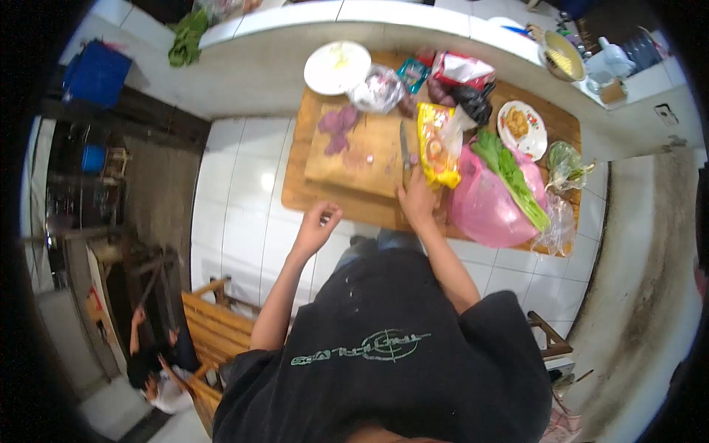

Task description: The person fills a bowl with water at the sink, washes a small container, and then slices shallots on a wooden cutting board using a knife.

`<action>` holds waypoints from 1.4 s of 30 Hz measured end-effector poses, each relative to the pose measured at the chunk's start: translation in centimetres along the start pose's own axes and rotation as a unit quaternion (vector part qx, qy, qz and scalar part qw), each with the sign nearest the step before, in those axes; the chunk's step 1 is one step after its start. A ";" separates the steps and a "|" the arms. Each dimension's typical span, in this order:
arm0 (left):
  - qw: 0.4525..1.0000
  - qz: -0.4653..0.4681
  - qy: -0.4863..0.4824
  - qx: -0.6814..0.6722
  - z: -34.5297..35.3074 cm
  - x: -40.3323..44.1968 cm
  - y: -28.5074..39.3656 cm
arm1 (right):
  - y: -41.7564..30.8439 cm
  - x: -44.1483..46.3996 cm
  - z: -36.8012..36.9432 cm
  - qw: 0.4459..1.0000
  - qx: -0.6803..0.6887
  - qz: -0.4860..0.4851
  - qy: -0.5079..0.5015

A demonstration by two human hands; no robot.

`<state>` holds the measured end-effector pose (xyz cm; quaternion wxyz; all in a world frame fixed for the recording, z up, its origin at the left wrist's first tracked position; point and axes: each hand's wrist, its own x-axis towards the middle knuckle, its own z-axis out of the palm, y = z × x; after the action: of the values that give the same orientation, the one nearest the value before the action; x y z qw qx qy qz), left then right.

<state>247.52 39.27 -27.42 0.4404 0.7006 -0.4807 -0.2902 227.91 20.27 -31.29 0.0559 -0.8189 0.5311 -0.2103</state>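
My left hand [320, 221] hangs in the air in front of the table's near edge, its fingers curled in, with nothing visible in them. At the right edge of the cutting board [369, 136], my right hand [418, 193] has its thumb and fingers around the handle end of a knife [404, 144], whose blade points away from me. Purple pieces [338, 127] lie at the board's left, and a tiny pale piece [370, 159] is near its middle. A yellow packet [437, 144] stands just beyond my right hand.
A pink bag [491, 203] with leafy greens [509, 173] sits at the right of the wooden table [295, 173]. Behind are a white plate [325, 77], a plastic bag [377, 88] and a food plate [523, 131]. Another person [159, 373] is at lower left by a bench [214, 325].
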 end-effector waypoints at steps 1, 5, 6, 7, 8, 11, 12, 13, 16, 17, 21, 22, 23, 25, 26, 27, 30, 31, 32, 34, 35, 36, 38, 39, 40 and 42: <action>1.000 0.004 -0.012 -0.008 -1.1 1.6 1.0 | -0.7 0.7 -0.4 1.000 -0.011 0.005 0.015; 0.999 0.027 -0.027 -0.033 -3.0 8.9 0.3 | -2.0 3.6 -1.1 1.000 -0.018 0.020 0.010; 0.999 0.036 -0.023 -0.011 -3.7 10.0 1.4 | -2.4 4.2 -1.5 0.999 0.010 0.030 -0.012; 0.999 0.042 -0.023 0.005 -3.9 11.4 1.5 | -2.6 4.8 -1.9 0.998 0.039 0.040 -0.033; 0.999 0.033 -0.036 -0.006 -4.1 12.2 3.1 | -2.7 5.2 -2.8 0.996 0.061 0.051 -0.052; 0.997 0.042 -0.056 -0.030 -4.0 15.0 4.2 | -2.6 6.1 -4.4 0.987 0.149 0.044 -0.047; 0.998 0.041 -0.055 -0.014 -3.8 15.8 4.5 | -2.9 6.4 -6.2 0.980 0.175 0.058 -0.070; 0.998 0.040 -0.053 0.003 -3.6 16.7 4.9 | -3.0 6.6 -7.8 0.972 0.202 0.072 -0.093; 0.997 0.046 -0.051 0.038 -2.2 18.9 6.0 | -1.4 7.1 -10.4 0.943 0.312 0.056 -0.097; 0.995 0.083 -0.044 0.040 -1.6 19.7 6.4 | -0.8 7.3 -11.0 0.932 0.347 0.048 -0.093; 0.979 0.182 -0.031 0.088 1.0 22.1 7.9 | 2.5 9.3 -11.4 0.849 0.498 0.082 -0.158; 0.975 0.196 -0.030 0.098 1.8 22.5 8.4 | 3.4 10.1 -10.6 0.844 0.511 0.053 -0.156; 0.972 0.209 -0.029 0.107 2.6 23.1 8.8 | 5.0 10.4 -10.1 0.816 0.544 0.063 -0.186; 0.972 0.194 -0.063 0.119 3.7 23.1 9.7 | 4.6 10.1 -14.9 0.750 0.607 0.084 -0.249; 0.966 0.217 -0.057 0.131 4.5 23.3 8.6 | 4.5 9.8 -16.0 0.750 0.591 0.104 -0.277; 0.959 0.240 -0.050 0.142 4.9 23.2 8.0 | 4.6 9.8 -16.0 0.733 0.612 0.113 -0.276; 0.953 0.247 -0.058 0.166 4.9 24.9 5.8 | 4.2 9.7 -14.2 0.688 0.669 0.120 -0.253; 0.952 0.247 -0.068 0.166 4.5 24.9 5.1 | 3.0 9.3 -14.0 0.660 0.698 0.136 -0.241; 0.952 0.251 -0.082 0.156 4.2 25.3 4.1 | 2.5 9.0 -14.0 0.655 0.697 0.155 -0.248; 0.935 0.286 -0.086 0.190 3.7 26.9 1.6 | -0.3 9.1 -14.5 0.661 0.690 0.174 -0.237; 0.929 0.301 -0.085 0.199 3.1 27.6 0.3 | -1.6 8.9 -13.0 0.673 0.684 0.175 -0.219; 0.922 0.316 -0.083 0.208 2.5 28.2 -0.8 | -2.9 8.9 -11.6 0.646 0.708 0.197 -0.207; 0.927 0.313 -0.102 0.181 1.9 30.2 -3.0 | -4.3 9.1 -8.6 0.621 0.733 0.196 -0.196; 0.929 0.311 -0.110 0.168 1.7 30.9 -4.1 | -4.9 9.1 -6.8 0.613 0.742 0.194 -0.191; 0.927 0.318 -0.106 0.166 1.8 32.0 -5.1 | -5.4 9.4 -5.3 0.609 0.744 0.203 -0.186; 0.924 0.332 -0.095 0.161 1.8 33.9 -6.9 | -6.3 9.9 -2.6 0.601 0.748 0.219 -0.178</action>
<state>261.42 8.22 -33.86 0.3451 0.5315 -0.7656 -0.1109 235.67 14.49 -24.15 0.7866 -0.3715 0.3316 -0.3652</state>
